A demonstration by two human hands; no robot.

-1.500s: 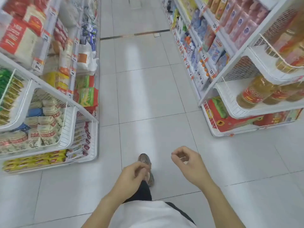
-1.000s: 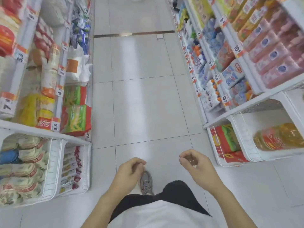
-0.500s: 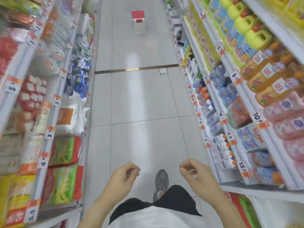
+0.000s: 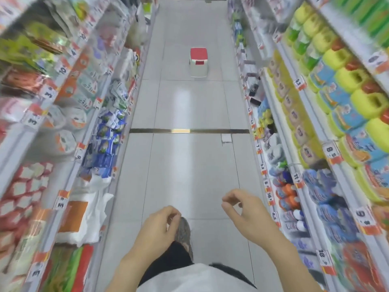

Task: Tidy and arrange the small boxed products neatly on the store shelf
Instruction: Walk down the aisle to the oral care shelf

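Shelf goods [image 4: 31, 207] on both sides blurred, labels unreadable

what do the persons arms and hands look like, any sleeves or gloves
Both forearms are bare up to the bottom edge of the picture: no sleeves show. The left hand and right hand wear no gloves, and no rings, watch or bands are visible on fingers or wrists. Below them a white top and dark trousers show.

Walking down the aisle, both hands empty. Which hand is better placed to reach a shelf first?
Right, marginally. The right hand is raised further forward and sits close to the right shelving; the left hand hangs mid-aisle over the shoe, further from the left shelving. Both hold nothing, fingers loosely curled.
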